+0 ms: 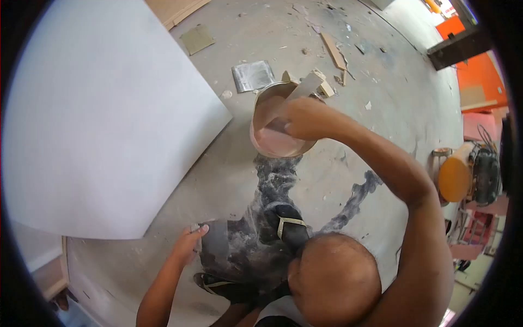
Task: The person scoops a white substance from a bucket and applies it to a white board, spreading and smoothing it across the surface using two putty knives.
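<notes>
My right hand (302, 117) is closed over the open mouth of a round bucket (254, 128), gripping what looks like a scraper. A dark flat part (278, 125) shows below the fingers, inside the bucket. Pinkish paste (278, 143) covers the bucket's inside. A pale flat strip (308, 86) crosses the rim by the hand; motion blur hides whether it belongs to the same tool. Low on the left, my left hand (188, 243) pinches a dark grey, rectangular scraper plate (215, 240), its thumb on the top edge.
A large white panel (109, 120) fills the left side. Beyond the bucket lie a silvery sheet (254, 76), a wood strip (333, 50) and scattered scraps. My sandalled foot (286, 223) is beside dark powdery marks on the floor. A yellow-and-black machine (456, 179) stands at right.
</notes>
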A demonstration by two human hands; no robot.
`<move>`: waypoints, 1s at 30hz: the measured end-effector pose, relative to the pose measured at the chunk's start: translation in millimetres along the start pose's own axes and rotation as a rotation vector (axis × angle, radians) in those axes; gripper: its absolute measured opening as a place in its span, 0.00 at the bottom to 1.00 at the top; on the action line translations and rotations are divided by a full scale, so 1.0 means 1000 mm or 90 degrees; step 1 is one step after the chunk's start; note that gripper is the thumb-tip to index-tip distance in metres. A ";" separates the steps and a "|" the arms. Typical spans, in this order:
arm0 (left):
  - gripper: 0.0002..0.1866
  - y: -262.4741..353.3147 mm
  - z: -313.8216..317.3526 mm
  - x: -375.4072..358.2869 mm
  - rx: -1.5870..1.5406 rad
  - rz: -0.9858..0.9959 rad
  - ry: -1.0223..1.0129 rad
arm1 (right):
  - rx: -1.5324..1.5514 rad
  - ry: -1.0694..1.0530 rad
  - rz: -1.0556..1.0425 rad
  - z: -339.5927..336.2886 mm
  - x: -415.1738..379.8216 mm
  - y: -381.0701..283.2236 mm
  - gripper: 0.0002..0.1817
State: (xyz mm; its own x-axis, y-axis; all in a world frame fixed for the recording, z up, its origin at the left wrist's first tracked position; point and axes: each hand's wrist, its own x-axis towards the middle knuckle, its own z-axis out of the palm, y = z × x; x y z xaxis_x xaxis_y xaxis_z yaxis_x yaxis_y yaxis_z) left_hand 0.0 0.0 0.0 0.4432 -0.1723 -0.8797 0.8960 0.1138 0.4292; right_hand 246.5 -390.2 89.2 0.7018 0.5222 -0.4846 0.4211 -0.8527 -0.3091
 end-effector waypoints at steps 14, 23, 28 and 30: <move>0.11 0.063 0.096 0.016 -0.374 0.303 -0.069 | 0.281 0.325 0.126 0.028 -0.071 -0.031 0.19; 0.15 0.051 0.069 0.001 -0.438 0.412 0.000 | 0.319 0.427 0.065 0.052 -0.062 -0.046 0.21; 0.15 0.056 0.072 0.027 -0.471 0.407 -0.041 | 0.350 0.471 0.061 0.055 -0.067 -0.044 0.21; 0.15 0.059 0.076 0.033 -0.462 0.398 -0.049 | 0.324 0.481 0.064 0.057 -0.068 -0.047 0.21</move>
State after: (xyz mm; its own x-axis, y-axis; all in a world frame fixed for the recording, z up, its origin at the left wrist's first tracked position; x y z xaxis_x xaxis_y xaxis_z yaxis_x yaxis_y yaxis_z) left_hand 69.7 -73.1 12.0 0.8590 0.0647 -0.5079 0.2737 0.7804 0.5622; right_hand 146.5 -384.8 89.6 0.9860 0.1462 0.0799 0.1597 -0.6920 -0.7041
